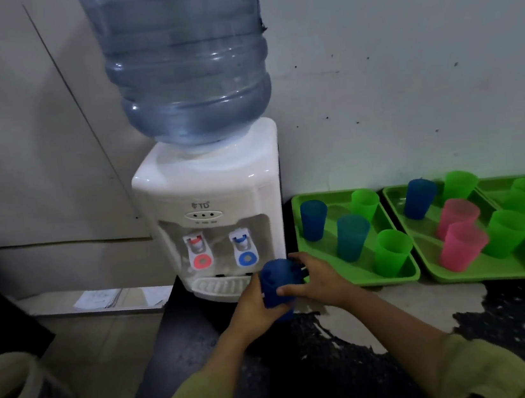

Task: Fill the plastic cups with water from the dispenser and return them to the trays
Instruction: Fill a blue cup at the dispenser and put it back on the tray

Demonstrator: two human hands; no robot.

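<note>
The lone head-worn wide-angle camera looked forward and down from close range. It faced the dispenser [212,205] almost squarely, with the green trays [359,282] toward its right edge.

Both hands, left hand [255,303] and right hand [318,278], hold blue cup [276,285] near dispenser [209,185].

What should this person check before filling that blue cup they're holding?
1. Grip: left hand and right hand both hold the dark blue cup: ok.
2. Cup under the blue tap: not ok; it sits lower and to the right, in front of the drip tray.
3. Water in the bottle: ok.
4. Drip tray free of other cups: ok.
5. Cup empty inside: cannot tell, blurred.
6. Bare spot in the nearest green tray for the return: ok.
</note>
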